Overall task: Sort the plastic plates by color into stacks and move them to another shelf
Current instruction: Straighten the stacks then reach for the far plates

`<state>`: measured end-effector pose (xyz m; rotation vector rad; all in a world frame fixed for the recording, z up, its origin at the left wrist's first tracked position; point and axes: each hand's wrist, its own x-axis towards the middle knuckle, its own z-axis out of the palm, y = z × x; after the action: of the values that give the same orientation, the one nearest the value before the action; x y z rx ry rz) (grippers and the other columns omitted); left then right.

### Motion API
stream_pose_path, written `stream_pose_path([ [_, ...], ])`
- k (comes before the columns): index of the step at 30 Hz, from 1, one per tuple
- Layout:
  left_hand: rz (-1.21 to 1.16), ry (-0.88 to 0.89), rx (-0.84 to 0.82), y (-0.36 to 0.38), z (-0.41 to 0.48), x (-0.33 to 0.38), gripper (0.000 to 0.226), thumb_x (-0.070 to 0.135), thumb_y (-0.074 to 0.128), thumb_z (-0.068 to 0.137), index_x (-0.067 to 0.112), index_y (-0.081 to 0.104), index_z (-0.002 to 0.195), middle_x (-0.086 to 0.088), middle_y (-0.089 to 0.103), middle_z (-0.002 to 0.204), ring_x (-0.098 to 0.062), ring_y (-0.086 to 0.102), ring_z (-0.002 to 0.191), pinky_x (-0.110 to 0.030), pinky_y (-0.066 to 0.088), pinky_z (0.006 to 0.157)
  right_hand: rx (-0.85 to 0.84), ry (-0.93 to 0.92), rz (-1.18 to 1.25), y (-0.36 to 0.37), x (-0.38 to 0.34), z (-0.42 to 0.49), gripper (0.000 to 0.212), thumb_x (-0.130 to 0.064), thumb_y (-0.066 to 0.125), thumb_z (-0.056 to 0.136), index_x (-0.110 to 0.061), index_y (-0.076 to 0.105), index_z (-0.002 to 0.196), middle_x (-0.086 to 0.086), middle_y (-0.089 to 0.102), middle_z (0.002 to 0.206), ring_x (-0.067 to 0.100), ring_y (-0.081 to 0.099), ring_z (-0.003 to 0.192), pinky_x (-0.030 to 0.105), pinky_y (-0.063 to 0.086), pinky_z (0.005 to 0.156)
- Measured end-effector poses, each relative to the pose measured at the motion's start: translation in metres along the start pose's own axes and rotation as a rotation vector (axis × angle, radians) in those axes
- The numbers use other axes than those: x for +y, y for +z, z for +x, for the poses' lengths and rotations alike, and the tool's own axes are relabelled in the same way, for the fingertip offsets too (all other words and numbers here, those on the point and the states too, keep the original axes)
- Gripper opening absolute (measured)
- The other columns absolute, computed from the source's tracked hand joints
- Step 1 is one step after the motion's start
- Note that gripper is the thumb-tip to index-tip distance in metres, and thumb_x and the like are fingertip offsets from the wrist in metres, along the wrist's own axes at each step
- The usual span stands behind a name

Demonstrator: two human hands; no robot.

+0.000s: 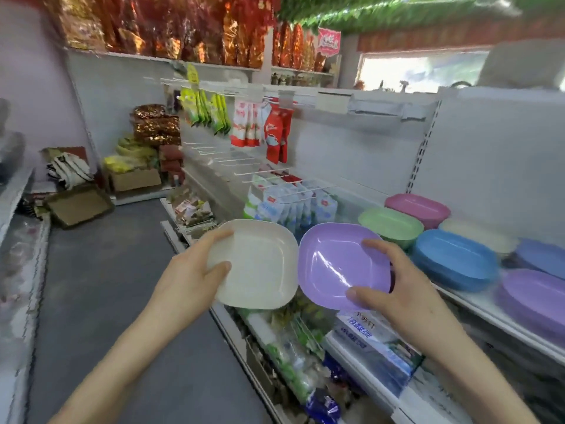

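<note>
Left: I see the left hand pinching the square white plastic plate by its rim.
Right: the right hand pinches the square lilac plastic plate likewise (both plates held in the air, edges nearly touching).
Beyond the right hand: green plastic plate stack, pink plastic plate stack and blue plastic plate stack on the white shelf.

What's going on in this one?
A person at a shop shelf holds a white plate in the left grip and a purple plate in the right grip, both in the air. On the shelf to the right sit single-colour stacks, among them a pink stack, a green stack, a blue stack and a purple stack.
</note>
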<state>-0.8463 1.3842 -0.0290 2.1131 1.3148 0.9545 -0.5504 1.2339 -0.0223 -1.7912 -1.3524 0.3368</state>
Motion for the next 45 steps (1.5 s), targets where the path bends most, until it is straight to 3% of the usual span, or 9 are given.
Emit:
stream_pose_path([
  [3,-0.041,0.124,-0.081,0.021,0.037,0.009,0.051,0.022,0.062,0.098,0.047,0.048,0.141,0.015,0.055,0.139,-0.011,0.054,0.119,-0.033,0.046,0.089,0.113,0.078,-0.070,-0.020,0.006,-0.004,0.078,-0.034,0.086,0.075,-0.050,0.044,0.139,-0.033,0.046,0.128,0.005,0.050,0.119,0.031,0.044,0.095],
  [6,-0.090,0.214,-0.181,0.046,0.068,0.023,0.049,0.027,0.061,0.099,0.051,0.046,0.140,0.016,0.057,0.129,0.004,0.055,0.095,-0.023,0.049,0.077,0.179,0.116,-0.133,-0.039,0.009,-0.008,0.078,-0.034,0.083,0.080,-0.046,0.042,0.144,-0.032,0.043,0.136,-0.003,0.044,0.125,0.024,0.037,0.097],
  [10,-0.122,0.312,-0.239,0.085,0.098,0.053,0.051,0.026,0.064,0.098,0.049,0.048,0.141,0.012,0.056,0.136,-0.013,0.058,0.105,-0.034,0.049,0.077,0.266,0.174,-0.207,-0.069,0.023,-0.014,0.081,-0.039,0.082,0.078,-0.044,0.041,0.148,-0.033,0.044,0.142,-0.005,0.042,0.128,0.025,0.036,0.101],
  [16,-0.158,0.482,-0.332,0.145,0.126,0.123,0.052,0.025,0.064,0.096,0.045,0.050,0.142,0.011,0.057,0.141,-0.019,0.055,0.125,-0.038,0.046,0.098,0.422,0.263,-0.241,-0.128,0.044,-0.039,0.082,-0.034,0.085,0.076,-0.042,0.045,0.147,-0.039,0.047,0.134,-0.003,0.047,0.125,0.027,0.040,0.103],
  [30,-0.254,0.628,-0.484,0.230,0.176,0.204,0.047,0.028,0.063,0.098,0.046,0.051,0.140,0.012,0.059,0.135,-0.017,0.057,0.115,-0.035,0.045,0.090,0.612,0.495,-0.275,-0.185,0.095,-0.055,0.084,-0.035,0.089,0.072,-0.047,0.049,0.145,-0.027,0.056,0.124,0.009,0.063,0.111,0.034,0.051,0.096],
  [33,-0.283,0.631,-0.482,0.237,0.187,0.218,0.046,0.027,0.064,0.097,0.045,0.053,0.138,0.011,0.062,0.131,-0.018,0.057,0.114,-0.035,0.042,0.089,0.606,0.550,-0.262,-0.194,0.099,-0.053,0.085,-0.037,0.090,0.071,-0.046,0.049,0.146,-0.021,0.060,0.129,0.005,0.065,0.109,0.034,0.052,0.098],
  [37,-0.286,0.656,-0.505,0.248,0.196,0.229,0.045,0.026,0.065,0.096,0.044,0.054,0.137,0.010,0.063,0.126,-0.020,0.058,0.110,-0.037,0.045,0.088,0.460,0.652,-0.304,-0.202,0.100,-0.053,0.085,-0.038,0.090,0.071,-0.041,0.051,0.146,-0.020,0.062,0.124,-0.007,0.062,0.102,0.018,0.047,0.087],
  [41,-0.294,0.629,-0.515,0.255,0.200,0.232,0.047,0.027,0.066,0.095,0.045,0.054,0.137,0.008,0.065,0.125,-0.021,0.059,0.111,-0.042,0.048,0.094,0.349,0.737,-0.351,-0.205,0.104,-0.053,0.091,-0.052,0.088,0.068,-0.037,0.050,0.149,-0.018,0.062,0.127,-0.001,0.060,0.108,0.023,0.046,0.097],
  [45,-0.294,0.621,-0.509,0.256,0.199,0.231,0.045,0.027,0.066,0.095,0.044,0.055,0.136,0.007,0.065,0.122,-0.022,0.060,0.107,-0.041,0.048,0.091,0.244,0.763,-0.442,-0.210,0.104,-0.048,0.080,-0.053,0.084,0.075,-0.034,0.054,0.147,-0.024,0.057,0.112,-0.005,0.055,0.097,0.015,0.040,0.081],
])
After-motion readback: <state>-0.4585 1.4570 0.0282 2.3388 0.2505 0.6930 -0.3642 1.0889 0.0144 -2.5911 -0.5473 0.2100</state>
